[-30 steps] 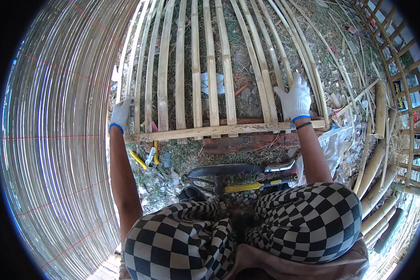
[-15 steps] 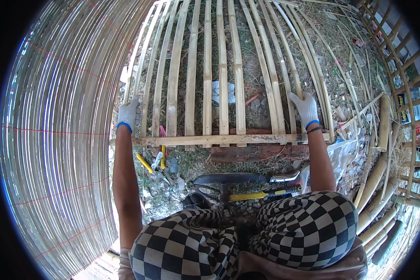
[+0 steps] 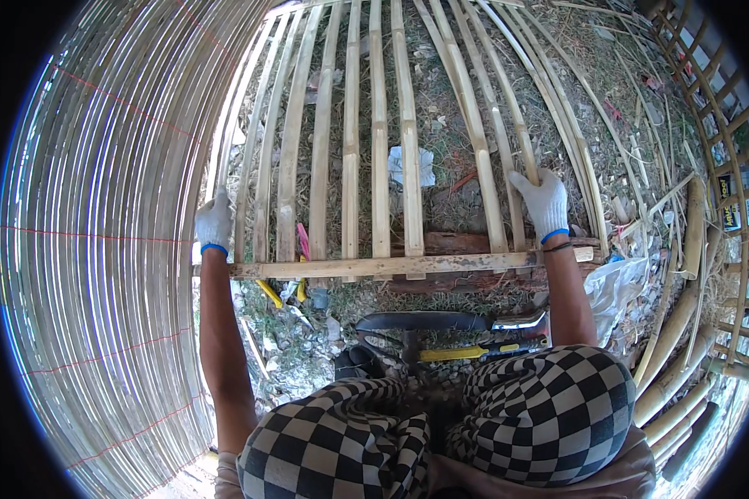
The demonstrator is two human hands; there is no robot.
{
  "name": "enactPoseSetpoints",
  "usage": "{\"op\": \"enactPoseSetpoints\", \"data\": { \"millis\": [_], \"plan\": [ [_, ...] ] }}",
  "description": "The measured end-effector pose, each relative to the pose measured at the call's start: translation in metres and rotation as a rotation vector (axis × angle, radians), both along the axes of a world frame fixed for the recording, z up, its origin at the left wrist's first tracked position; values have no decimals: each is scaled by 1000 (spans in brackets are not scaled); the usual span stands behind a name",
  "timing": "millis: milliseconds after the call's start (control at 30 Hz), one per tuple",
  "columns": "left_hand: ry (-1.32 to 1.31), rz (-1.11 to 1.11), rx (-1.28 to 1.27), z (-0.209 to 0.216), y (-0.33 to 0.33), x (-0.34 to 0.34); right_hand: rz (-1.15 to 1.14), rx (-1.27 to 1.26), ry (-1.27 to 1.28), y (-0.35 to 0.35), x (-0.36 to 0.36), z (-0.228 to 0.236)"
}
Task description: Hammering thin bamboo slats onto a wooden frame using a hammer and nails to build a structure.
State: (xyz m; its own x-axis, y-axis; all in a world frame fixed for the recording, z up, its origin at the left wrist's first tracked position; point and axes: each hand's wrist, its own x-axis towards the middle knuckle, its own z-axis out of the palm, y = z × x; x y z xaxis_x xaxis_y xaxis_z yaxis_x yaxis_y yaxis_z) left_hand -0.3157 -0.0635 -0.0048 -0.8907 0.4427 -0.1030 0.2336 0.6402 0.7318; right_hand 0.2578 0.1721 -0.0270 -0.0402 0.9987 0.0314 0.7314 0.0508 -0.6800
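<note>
A bamboo slat frame (image 3: 380, 166) lies in front of me, its long slats running away from me across a near crossbar (image 3: 349, 268). My left hand (image 3: 215, 220), in a white glove with a blue cuff, is closed around the leftmost slat. On the other side, my right hand (image 3: 545, 204), gloved the same way, grips a slat near the frame's right edge, thumb on its left side. The fingertips of both hands are partly hidden.
A screen of thin strips (image 3: 100, 291) tied with red cord rises at left. Before my knees lie a large knife (image 3: 424, 321) and a yellow-handled tool (image 3: 453, 353). Bamboo poles (image 3: 674, 333) and a woven lattice (image 3: 736, 125) stand right. A plastic sheet (image 3: 616, 287) lies nearby.
The frame has come nearer to me, its left side shifting left with my left hand. The crossbar now covers more of the small yellow tools. Both hands keep their grip.
</note>
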Motion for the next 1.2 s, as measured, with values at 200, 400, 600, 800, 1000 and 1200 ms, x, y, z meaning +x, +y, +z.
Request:
{"op": "enactPoseSetpoints", "data": {
  "millis": [200,400,600,800,1000,1200],
  "plan": [
    [58,-38,-87,3,-16,-44,9,-78,96,-20,-34,10],
    [127,-69,-184,-5,-24,-92,14,-139,117,-31,-66,13],
    [85,-1,-208,-5,-48,-163,74,-91,181,-35,-101,-24],
    [173,-75,-243,-15,-30,-128,43,-165,187,-30,-100,-31],
    [241,-246,-212,-19,-53,-133,165,-198,69,-30,-106,-14],
    [149,-281,-82,-19,-39,-89,115,-69,-114,-11,-78,-15]
  ]
}}
